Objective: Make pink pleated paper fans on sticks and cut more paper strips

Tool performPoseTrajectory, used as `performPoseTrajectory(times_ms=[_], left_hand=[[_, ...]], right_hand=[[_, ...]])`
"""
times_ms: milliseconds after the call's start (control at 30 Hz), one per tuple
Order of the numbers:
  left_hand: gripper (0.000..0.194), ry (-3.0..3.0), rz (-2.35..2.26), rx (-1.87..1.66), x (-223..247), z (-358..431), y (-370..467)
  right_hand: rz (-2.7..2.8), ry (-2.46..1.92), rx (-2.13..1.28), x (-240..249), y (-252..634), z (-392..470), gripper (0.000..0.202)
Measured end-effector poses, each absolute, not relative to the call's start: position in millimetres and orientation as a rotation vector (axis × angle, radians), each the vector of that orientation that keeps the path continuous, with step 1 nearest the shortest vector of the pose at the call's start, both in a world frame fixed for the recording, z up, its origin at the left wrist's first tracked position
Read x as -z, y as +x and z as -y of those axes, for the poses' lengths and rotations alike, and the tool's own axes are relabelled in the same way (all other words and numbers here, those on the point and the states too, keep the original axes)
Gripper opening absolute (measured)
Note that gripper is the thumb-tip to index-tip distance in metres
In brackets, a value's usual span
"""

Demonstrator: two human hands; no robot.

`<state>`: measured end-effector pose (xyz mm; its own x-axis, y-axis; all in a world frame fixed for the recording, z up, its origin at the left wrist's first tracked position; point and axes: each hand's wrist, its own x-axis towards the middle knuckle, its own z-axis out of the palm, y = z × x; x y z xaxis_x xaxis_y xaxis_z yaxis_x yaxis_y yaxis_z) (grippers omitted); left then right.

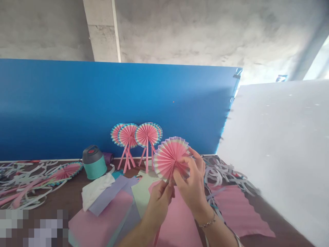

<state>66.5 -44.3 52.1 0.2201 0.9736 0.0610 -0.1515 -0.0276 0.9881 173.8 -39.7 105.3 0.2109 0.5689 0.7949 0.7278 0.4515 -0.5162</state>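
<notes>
A round pleated paper fan [164,159], pink with pale and lilac bands at its rim, is spread into a full disc in front of me. Below the disc, my left hand [160,195] is closed around the fan's lower end, where its handle sits. My right hand [191,175] pinches the pleats near the centre, its other fingers curled over the right side of the disc. Part of the fan is hidden behind those fingers. Under both hands lies a pink paper sheet [180,219].
Several finished-looking fans [147,134] on pink sticks lean against the blue panel [77,99]. A teal and grey jug [94,166] stands left of them. Coloured sheets [102,219] lie at left, a creased pink sheet [241,211] at right. Paper strips [33,171] heap on both sides.
</notes>
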Motion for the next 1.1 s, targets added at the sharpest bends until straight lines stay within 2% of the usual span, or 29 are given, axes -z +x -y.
performPoseTrajectory(times_ms=[333,500,633,1100], left_hand=[[0.049,1.298,-0.938,-1.134,-53.6,46.5,68.0],[0.045,1.279,-0.961,-1.181,-53.6,42.4,64.0],[0.04,1.285,-0.962,-1.204,-62.8,42.0,60.4],[0.03,1.341,-0.94,-1.253,-62.1,43.1,60.5]], right_hand=[[1.453,-1.205,0.314,-104.5,174.8,38.9,0.007],[1.526,-1.242,0.326,-103.6,172.1,39.8,0.013],[1.611,-1.245,0.349,-102.4,169.9,41.9,0.005],[1.583,-1.302,0.397,-105.5,169.1,49.7,0.02]])
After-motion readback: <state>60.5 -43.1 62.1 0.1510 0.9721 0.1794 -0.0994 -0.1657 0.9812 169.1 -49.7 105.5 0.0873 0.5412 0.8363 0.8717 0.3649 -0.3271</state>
